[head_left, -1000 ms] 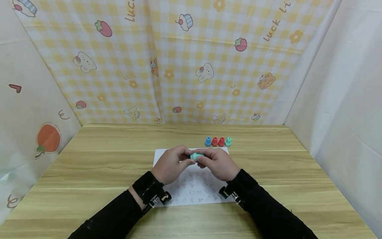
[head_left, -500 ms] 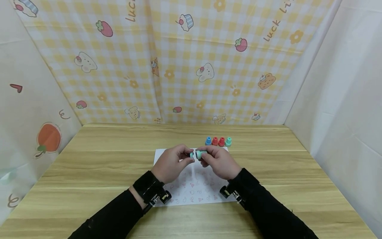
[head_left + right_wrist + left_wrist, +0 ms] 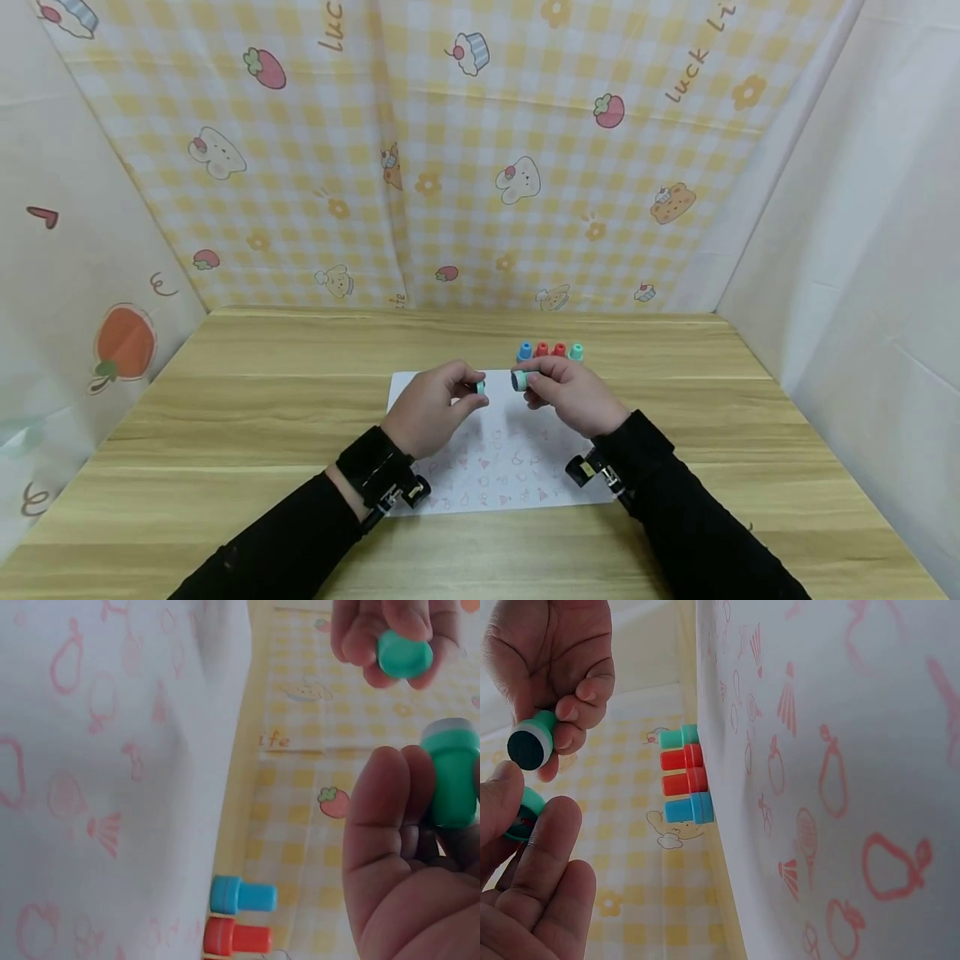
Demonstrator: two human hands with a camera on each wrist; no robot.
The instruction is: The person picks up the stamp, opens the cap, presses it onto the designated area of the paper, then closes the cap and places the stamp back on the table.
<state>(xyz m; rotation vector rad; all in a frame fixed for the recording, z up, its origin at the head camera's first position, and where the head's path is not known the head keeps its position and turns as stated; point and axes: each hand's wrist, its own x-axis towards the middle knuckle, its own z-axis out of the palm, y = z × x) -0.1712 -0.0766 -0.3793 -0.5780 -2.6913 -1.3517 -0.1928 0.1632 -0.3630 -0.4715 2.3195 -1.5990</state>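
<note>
My left hand (image 3: pixel 431 408) pinches a small round green cap (image 3: pixel 405 654) between thumb and fingers, its open side turned toward the other hand. In my right hand (image 3: pixel 573 393) is a green stamp (image 3: pixel 454 776), gripped by its narrow handle with a white collar near the wide end. Its dark round stamp face (image 3: pixel 529 748) is bare and points to the left hand. Cap and stamp are apart, both held above a white sheet of paper (image 3: pixel 498 425) printed with rows of pink stamped fruit and other small shapes.
Behind the paper stand a blue stamp (image 3: pixel 690 808), two red stamps (image 3: pixel 684 769) and another green stamp (image 3: pixel 679 737), in a row on the wooden table (image 3: pixel 285 358). A yellow checked cloth (image 3: pixel 450 225) hangs at the back, with white cloth at both sides.
The cap came off the green stamp. My right hand carried the stamp away to the right, while my left hand stayed nearly still with the cap.
</note>
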